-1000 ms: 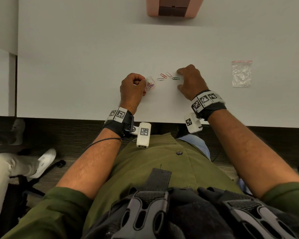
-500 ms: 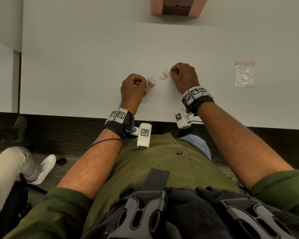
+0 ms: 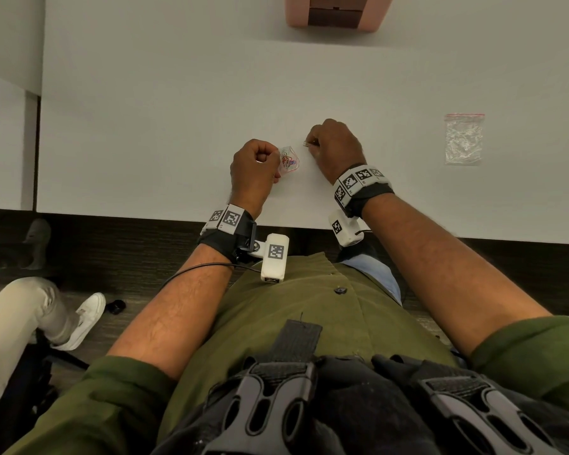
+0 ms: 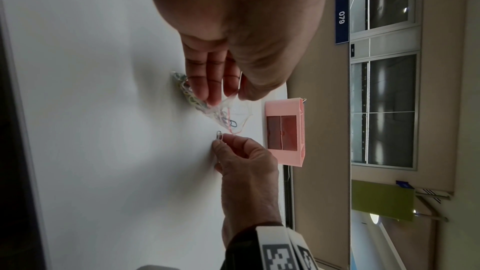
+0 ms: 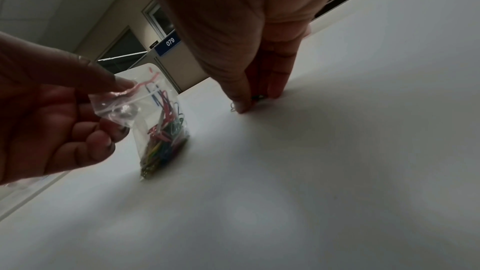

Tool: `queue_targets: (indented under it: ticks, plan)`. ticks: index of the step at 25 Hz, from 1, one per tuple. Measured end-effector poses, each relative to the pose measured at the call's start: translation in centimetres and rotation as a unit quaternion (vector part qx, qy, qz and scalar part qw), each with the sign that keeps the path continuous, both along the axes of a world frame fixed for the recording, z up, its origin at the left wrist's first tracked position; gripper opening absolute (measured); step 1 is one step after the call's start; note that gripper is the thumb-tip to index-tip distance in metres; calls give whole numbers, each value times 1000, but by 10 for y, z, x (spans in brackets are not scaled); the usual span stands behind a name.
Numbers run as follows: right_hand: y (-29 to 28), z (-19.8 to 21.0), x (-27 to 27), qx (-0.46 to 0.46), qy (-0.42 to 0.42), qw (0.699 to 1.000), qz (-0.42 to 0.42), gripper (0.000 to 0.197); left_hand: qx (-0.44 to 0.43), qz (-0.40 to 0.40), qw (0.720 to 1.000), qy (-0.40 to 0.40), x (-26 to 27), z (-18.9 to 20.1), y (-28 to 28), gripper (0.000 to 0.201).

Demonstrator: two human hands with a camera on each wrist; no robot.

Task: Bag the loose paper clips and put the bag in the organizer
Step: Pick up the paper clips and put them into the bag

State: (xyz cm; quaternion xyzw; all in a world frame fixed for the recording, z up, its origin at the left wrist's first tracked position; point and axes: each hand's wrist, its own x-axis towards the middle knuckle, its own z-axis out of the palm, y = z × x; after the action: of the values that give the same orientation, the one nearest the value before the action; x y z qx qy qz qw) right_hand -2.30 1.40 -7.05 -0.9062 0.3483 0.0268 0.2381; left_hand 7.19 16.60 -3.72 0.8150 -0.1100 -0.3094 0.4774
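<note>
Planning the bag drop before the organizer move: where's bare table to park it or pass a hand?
Free: the wide stretch left of the left hand, and the band between both hands and the pink organizer. A gap lies between the right hand and the spare bag. Crowded: between the hands, where the clip bag and pinched paper clips sit.

- Head view evenly lit, sharp, edges bowed by the wide lens.
- Right wrist view dim and soft; hands cast broad shadows on the white table (image 5: pixel 337 151).
</note>
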Motion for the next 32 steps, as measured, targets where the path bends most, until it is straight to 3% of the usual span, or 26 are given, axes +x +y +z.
queue_targets:
  ticks: [6,10,18,21,23,27,32]
  plan:
    - [1,2,3,-65,57,995,44,15,4,1,1000,1,-3,-1,4,7]
    - [-3,5,-1,-51,68,995,44,17,0,7,1000,3,-5,-1,4,6]
    - [-15,-3,-14,112,-36,990,-78,27,-12,9,1000,4,-5,-2,2,6]
    - [-16,-4,-17,125,-76,983,-112,35,-9,8,1000,5,-5,-2,2,7]
    - [-15,-3,-14,84,-68,990,-87,37,-9,9,1000,6,-5,-2,3,7]
    - [-19,-4,-9,2,-11,999,48,36,-10,8,1000,10,-3,-3,3,7]
    - [-26,3,-1,-39,62,994,86,21,-9,9,1000,11,-2,-2,4,7]
